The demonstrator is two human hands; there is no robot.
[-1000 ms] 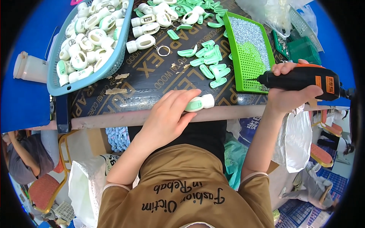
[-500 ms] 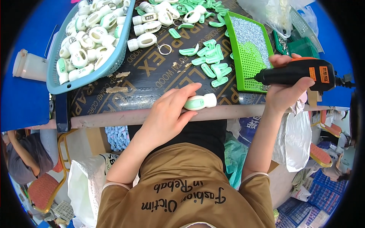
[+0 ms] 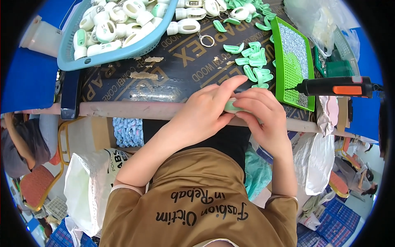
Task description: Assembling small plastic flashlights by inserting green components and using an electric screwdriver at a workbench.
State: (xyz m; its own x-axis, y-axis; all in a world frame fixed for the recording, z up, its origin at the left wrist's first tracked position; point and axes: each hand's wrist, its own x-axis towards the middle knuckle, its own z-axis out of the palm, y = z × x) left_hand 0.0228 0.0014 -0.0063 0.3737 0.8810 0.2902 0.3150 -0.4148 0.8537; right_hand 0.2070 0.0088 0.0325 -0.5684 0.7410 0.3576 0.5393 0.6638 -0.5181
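Note:
At the table's near edge, a small white plastic key-ring casing with a green cover point(image 3: 231, 106) is mostly hidden by my fingers. My left hand point(image 3: 204, 110) closes round it from the left, index finger stretched out past it. The fingertips of my right hand point(image 3: 265, 113) press on its right end. Beyond my right hand, a black and orange electric screwdriver point(image 3: 329, 87) lies with its bit over the green tray point(image 3: 293, 76), held by neither hand. Loose green plastic covers point(image 3: 257, 57) lie just beyond my hands.
A blue basket point(image 3: 119, 57) heaped with white casings stands at the left. Beside it lies a casing point(image 3: 187, 26) with a metal ring. Tiny metal parts fill the tray's far section. Plastic bags point(image 3: 314, 24) sit at the far right; a white sack point(image 3: 88, 185) stands below the table.
My right hand has let go of the electric screwdriver and come left to the casing. The screwdriver now rests by the tray. The whole view has shifted slightly.

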